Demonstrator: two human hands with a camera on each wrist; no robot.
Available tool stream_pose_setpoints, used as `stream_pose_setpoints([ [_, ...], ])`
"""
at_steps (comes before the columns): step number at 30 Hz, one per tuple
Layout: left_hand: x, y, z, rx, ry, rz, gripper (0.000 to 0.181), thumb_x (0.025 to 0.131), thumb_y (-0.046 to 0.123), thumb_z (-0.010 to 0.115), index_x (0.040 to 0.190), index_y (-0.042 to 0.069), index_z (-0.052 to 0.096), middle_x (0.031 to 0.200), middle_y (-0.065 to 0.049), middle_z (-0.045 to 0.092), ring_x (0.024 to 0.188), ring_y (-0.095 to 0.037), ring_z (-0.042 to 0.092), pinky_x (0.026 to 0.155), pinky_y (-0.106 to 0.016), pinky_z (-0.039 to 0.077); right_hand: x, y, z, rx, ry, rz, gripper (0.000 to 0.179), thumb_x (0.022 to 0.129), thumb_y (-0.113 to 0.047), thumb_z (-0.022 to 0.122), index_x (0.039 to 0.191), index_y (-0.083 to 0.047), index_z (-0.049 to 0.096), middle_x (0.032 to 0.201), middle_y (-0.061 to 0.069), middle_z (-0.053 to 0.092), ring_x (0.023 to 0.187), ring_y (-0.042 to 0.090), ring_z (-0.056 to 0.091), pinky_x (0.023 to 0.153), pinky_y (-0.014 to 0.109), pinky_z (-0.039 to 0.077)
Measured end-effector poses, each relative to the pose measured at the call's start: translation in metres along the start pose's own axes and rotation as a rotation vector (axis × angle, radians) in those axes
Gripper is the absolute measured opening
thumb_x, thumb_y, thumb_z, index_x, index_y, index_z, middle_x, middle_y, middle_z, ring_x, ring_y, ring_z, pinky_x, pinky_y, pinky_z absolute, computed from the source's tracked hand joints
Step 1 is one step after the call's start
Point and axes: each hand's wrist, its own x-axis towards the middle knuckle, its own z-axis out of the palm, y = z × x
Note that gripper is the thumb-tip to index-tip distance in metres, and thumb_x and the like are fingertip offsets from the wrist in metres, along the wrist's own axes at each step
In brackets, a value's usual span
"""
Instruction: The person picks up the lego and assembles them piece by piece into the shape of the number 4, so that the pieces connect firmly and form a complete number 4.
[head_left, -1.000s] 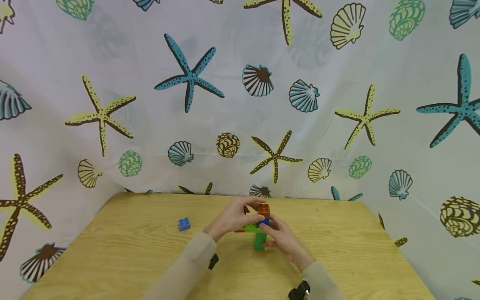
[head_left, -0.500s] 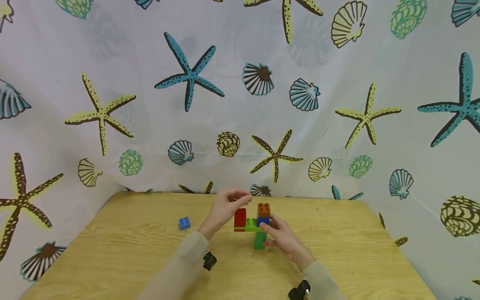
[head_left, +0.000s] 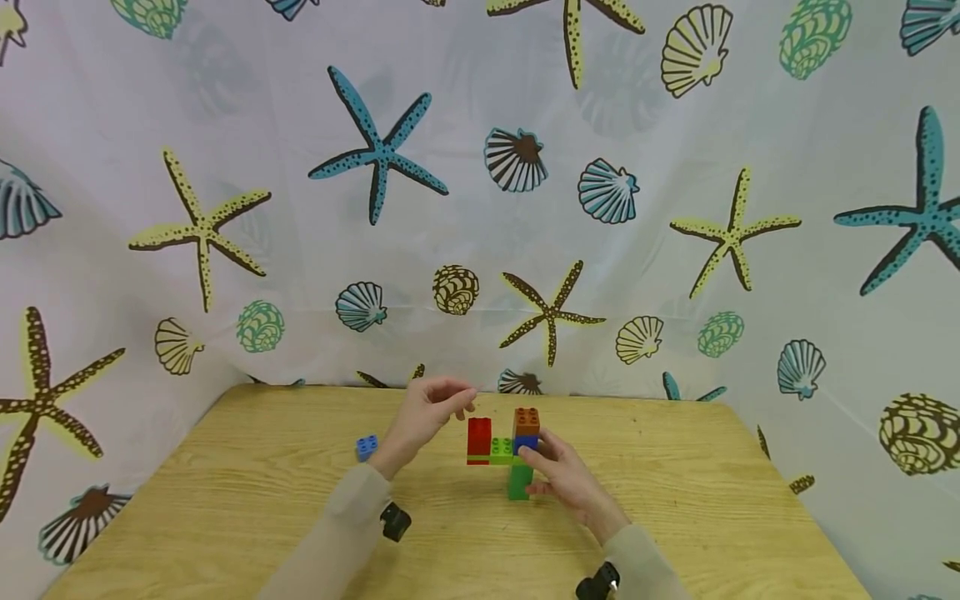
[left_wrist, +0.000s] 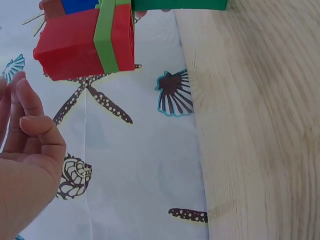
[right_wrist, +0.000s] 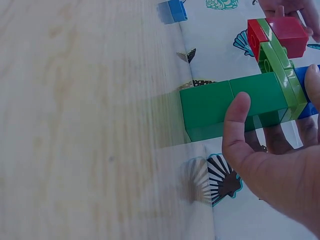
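Observation:
My right hand [head_left: 573,483] holds a structure of toy building bricks upright on the table. Its base is a column of green bricks [right_wrist: 207,107], with the thumb and fingers around it. Across the top lies a lime green brick [head_left: 502,449] that reaches out to the left. On its right end sit a blue brick [head_left: 527,442] and an orange-brown brick [head_left: 527,420] above it. A red brick [head_left: 479,435] stands on its left end, with more red [left_wrist: 122,37] underneath. My left hand [head_left: 423,418] hovers left of the red brick, fingers loosely bent, holding nothing.
A lone light blue brick [head_left: 367,447] lies on the wooden table [head_left: 285,500], left of the left hand. Behind the table's far edge hangs a white cloth [head_left: 450,233] printed with starfish and shells. Each wrist wears a small black camera.
My left hand has let go of the orange-brown and blue bricks and drawn away to the left, uncovering the red brick. My right hand and the structure stay in place.

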Motion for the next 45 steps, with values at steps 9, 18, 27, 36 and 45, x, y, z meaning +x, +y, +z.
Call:
stream_pose_setpoints([
  [9,-0.007,0.004,-0.017,0.015,0.000,-0.045,0.024,0.096,0.028,0.064,0.102,0.007,0.072,0.082,-0.013,0.067,0.073,-0.030,0.057,0.060,-0.025,0.039,0.000,-0.001,-0.001,-0.005,-0.005,-0.007,0.072,0.096,-0.040,0.061,0.155,-0.013,0.027,0.150,0.019,0.038,0.121,0.025,0.049,0.079,0.031,0.056],
  [18,-0.014,-0.022,-0.036,-0.006,0.023,-0.121,0.032,0.093,0.036,0.067,0.104,0.006,0.070,0.078,-0.004,0.065,0.067,-0.016,0.053,0.058,-0.022,0.041,-0.001,-0.001,-0.001,0.004,-0.008,-0.005,0.073,0.096,-0.040,0.061,0.155,-0.013,0.028,0.151,0.019,0.037,0.122,0.025,0.048,0.082,0.034,0.056],
  [27,-0.025,-0.043,-0.066,0.034,0.025,-0.200,0.035,0.093,0.037,0.066,0.110,0.007,0.069,0.084,-0.003,0.067,0.070,-0.016,0.056,0.058,-0.026,0.043,-0.001,-0.001,-0.001,0.005,-0.002,-0.002,0.070,0.096,-0.039,0.061,0.153,-0.012,0.031,0.147,0.018,0.041,0.118,0.023,0.050,0.082,0.034,0.055],
  [36,-0.031,-0.067,-0.105,0.146,-0.038,-0.258,0.035,0.097,0.026,0.063,0.123,0.002,0.064,0.109,-0.015,0.068,0.088,-0.027,0.063,0.067,-0.033,0.051,0.000,-0.002,-0.002,0.000,-0.004,0.000,0.071,0.096,-0.040,0.061,0.154,-0.013,0.029,0.149,0.019,0.040,0.120,0.024,0.049,0.082,0.032,0.055],
  [45,-0.036,-0.086,-0.120,0.232,-0.078,-0.253,0.034,0.091,-0.003,0.061,0.125,-0.004,0.060,0.123,-0.027,0.060,0.098,-0.026,0.059,0.072,-0.035,0.050,0.000,0.000,-0.002,-0.001,-0.002,-0.006,0.072,0.096,-0.040,0.061,0.154,-0.012,0.029,0.149,0.019,0.040,0.120,0.023,0.050,0.082,0.033,0.056],
])
